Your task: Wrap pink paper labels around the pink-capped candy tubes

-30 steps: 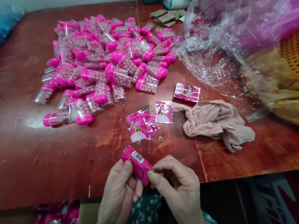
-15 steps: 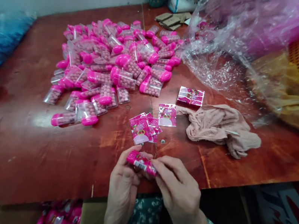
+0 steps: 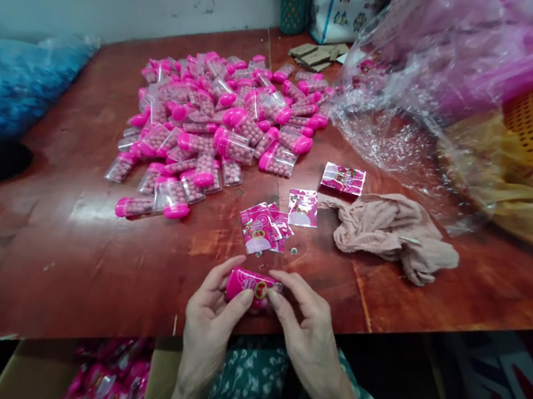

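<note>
Near the front edge of the table, a small candy bottle (image 3: 253, 285) with a pink printed label on it lies sideways between my hands. My left hand (image 3: 211, 315) is closed on its left end, thumb on the label. At the other end, the thumb and fingers of my right hand (image 3: 309, 331) pinch the bottle. Just beyond my fingers lie a few loose pink labels (image 3: 256, 228), overlapping, with a single label (image 3: 303, 208) beside them. Farther off, a big heap of clear candy bottles (image 3: 235, 144) with pink caps and pink balls inside covers the table.
A stack of labels (image 3: 343, 179) and a crumpled beige cloth (image 3: 387, 232) are to the right. Clear plastic film (image 3: 385, 120) and a yellow basket (image 3: 526, 122) stand behind them. Below the table edge, an open carton (image 3: 35, 365) holds pink-capped bottles. Blue bagged goods (image 3: 16, 86) are at left.
The bottle has turned so the label's logo faces up instead of its barcode. My right hand has shifted to the bottle's right end, and my left thumb now presses the label. The view has shifted slightly.
</note>
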`<state>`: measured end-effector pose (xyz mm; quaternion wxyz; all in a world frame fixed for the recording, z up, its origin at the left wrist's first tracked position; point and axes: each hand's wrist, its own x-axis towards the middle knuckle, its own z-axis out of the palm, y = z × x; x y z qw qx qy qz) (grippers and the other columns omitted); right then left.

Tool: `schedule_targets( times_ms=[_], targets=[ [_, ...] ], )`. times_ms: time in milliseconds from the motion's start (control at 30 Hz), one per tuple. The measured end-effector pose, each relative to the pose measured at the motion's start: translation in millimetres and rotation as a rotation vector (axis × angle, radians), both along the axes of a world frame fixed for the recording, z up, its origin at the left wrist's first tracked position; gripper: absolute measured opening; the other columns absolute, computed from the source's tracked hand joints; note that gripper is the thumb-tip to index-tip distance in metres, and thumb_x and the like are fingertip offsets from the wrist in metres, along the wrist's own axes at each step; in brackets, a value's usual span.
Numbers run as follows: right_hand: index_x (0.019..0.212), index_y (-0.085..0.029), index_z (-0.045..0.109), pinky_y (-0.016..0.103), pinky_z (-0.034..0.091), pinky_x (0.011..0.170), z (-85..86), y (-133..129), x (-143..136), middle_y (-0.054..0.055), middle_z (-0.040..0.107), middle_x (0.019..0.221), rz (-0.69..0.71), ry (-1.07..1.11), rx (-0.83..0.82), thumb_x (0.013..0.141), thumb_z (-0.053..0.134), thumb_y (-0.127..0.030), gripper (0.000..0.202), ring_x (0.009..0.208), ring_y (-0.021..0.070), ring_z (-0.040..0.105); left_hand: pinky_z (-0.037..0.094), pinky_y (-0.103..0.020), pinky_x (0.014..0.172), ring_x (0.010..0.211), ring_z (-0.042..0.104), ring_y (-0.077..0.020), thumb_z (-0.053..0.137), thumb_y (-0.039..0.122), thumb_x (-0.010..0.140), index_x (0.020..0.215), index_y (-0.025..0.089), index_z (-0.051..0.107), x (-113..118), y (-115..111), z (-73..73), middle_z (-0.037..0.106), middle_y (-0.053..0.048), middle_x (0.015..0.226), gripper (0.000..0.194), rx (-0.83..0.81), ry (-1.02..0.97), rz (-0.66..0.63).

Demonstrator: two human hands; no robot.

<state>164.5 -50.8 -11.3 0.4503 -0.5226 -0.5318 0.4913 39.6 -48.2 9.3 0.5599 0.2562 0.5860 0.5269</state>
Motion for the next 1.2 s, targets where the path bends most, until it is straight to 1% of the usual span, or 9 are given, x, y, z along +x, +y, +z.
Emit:
schedule_targets(
  times_ms=[133,233,400,533,600,767,833,967,1200],
  targets=[
    [0.120,-0.023,0.053,0.030,0.054,0.073,-11.4,-3,4,0.006,0.061,0.100,0.037,0.092,0.102,0.090,0.037,-0.012,0.036,0.082,0.0146,0.062,0.050,-0.019,0.049,0.056,0.059,-0.0113,0.073,0.017,0.064,0.090,0.017,0.064,-23,-1,9.8,0.067,-0.001,0.075,0.028,0.057,0.138,0.030],
    [0.122,-0.023,0.050,0.029,0.055,0.068,-17.3,-2,4,0.006,0.060,0.100,-0.055,0.129,0.111,0.091,0.036,-0.011,0.037,0.077,0.0131,0.062,0.051,-0.021,0.051,0.060,0.060,-0.0132,0.074,0.022,0.063,0.088,0.020,0.063,-45,3,16.6,0.065,0.000,0.076,0.027,0.209,0.099,0.098],
    [0.117,-0.021,0.054,0.029,0.055,0.067,-18.0,-1,0,0.007,0.059,0.096,-0.085,0.019,0.191,0.089,0.037,-0.009,0.034,0.076,0.0135,0.061,0.046,-0.018,0.061,0.065,0.057,-0.0114,0.070,0.015,0.067,0.079,0.019,0.065,-50,9,17.8,0.063,0.001,0.073,0.013,0.214,0.564,-0.189],
    [0.115,-0.020,0.055,0.028,0.055,0.064,-17.1,-1,-1,0.007,0.059,0.093,-0.093,0.001,0.225,0.088,0.036,-0.008,0.035,0.074,0.0134,0.061,0.046,-0.022,0.069,0.073,0.061,-0.0156,0.068,0.014,0.068,0.083,0.022,0.066,-48,3,18.1,0.066,-0.001,0.079,0.016,0.338,0.631,-0.155],
    [0.115,-0.020,0.055,0.027,0.055,0.063,-17.0,0,-1,0.007,0.059,0.093,-0.094,-0.008,0.230,0.088,0.036,-0.007,0.036,0.074,0.0136,0.061,0.046,-0.022,0.064,0.068,0.061,-0.0163,0.069,0.016,0.067,0.079,0.021,0.067,-51,0,18.4,0.066,-0.001,0.074,0.012,0.278,0.639,-0.227],
    [0.116,-0.020,0.055,0.028,0.055,0.063,-18.5,0,-1,0.007,0.058,0.094,-0.095,-0.046,0.258,0.087,0.035,-0.006,0.038,0.075,0.0139,0.060,0.045,-0.020,0.061,0.065,0.060,-0.0144,0.072,0.018,0.064,0.081,0.020,0.067,-62,0,19.9,0.066,0.000,0.074,0.018,0.168,0.695,-0.164],
    [0.116,-0.020,0.054,0.028,0.054,0.062,-18.8,0,-1,0.007,0.058,0.094,-0.093,-0.054,0.265,0.087,0.035,-0.006,0.038,0.076,0.0141,0.060,0.046,-0.019,0.058,0.062,0.060,-0.0140,0.073,0.019,0.064,0.080,0.019,0.067,-62,1,22.8,0.066,-0.001,0.071,0.017,0.105,0.647,-0.239],
    [0.113,-0.019,0.056,0.028,0.053,0.062,-15.1,0,-3,0.007,0.059,0.091,-0.107,-0.028,0.210,0.087,0.038,-0.009,0.033,0.074,0.0140,0.060,0.048,-0.020,0.050,0.050,0.059,-0.0123,0.073,0.020,0.064,0.088,0.019,0.061,-59,5,30.1,0.066,0.001,0.067,0.028,0.026,0.322,0.043],
    [0.105,-0.019,0.061,0.027,0.052,0.067,-2.9,0,-8,0.005,0.061,0.089,-0.068,0.063,0.116,0.086,0.051,-0.017,0.022,0.075,0.0149,0.062,0.040,-0.015,0.036,0.043,0.055,-0.0094,0.070,0.018,0.068,0.085,0.015,0.058,-41,12,29.8,0.064,-0.001,0.060,0.021,-0.072,-0.013,-0.030]
  ],
)
